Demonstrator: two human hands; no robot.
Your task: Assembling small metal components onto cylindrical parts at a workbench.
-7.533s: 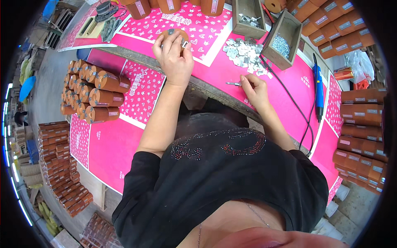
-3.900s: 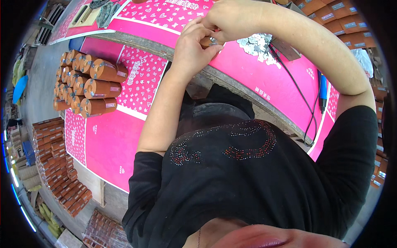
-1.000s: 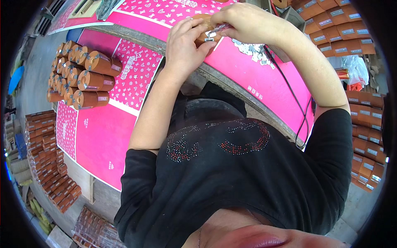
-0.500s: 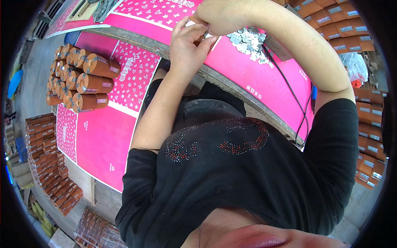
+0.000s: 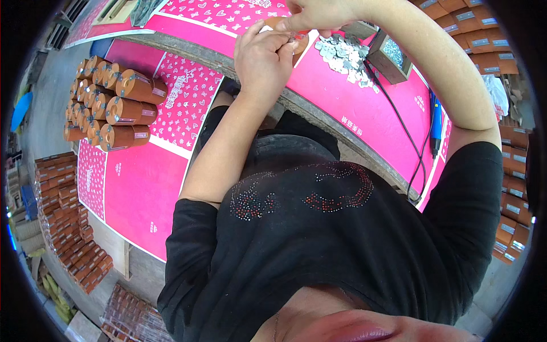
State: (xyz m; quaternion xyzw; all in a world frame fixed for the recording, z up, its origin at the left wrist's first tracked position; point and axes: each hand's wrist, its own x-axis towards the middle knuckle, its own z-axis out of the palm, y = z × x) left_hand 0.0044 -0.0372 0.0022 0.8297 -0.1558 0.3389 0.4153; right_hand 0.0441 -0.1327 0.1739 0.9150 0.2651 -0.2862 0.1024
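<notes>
At the top of the head view, both my hands meet over an orange-brown round piece (image 5: 301, 44), seen only in part between and beside them. My left hand (image 5: 265, 64) has its fingers bent against this piece, the thumb and fingertips near its middle. From the upper right my right hand (image 5: 319, 14) reaches over, its thumb pressed down by the piece's far side; its other fingers are mostly hidden, and what they pinch is too small to make out. Right of the hands lies a pile of small silvery metal plates (image 5: 346, 57).
An open box (image 5: 393, 54) of small metal parts stands beyond the plates. A blue pen-shaped power tool (image 5: 436, 126) and a black cable (image 5: 393, 114) lie at the right. Orange-brown cylinders (image 5: 122, 111) are stacked on the left pink tabletop (image 5: 139, 188); more stacks (image 5: 74, 228) stand on the floor.
My right hand has moved up and slightly right, uncovering the orange-brown piece. The box of small parts and the blue tool show more fully. My left hand has stayed near its place.
</notes>
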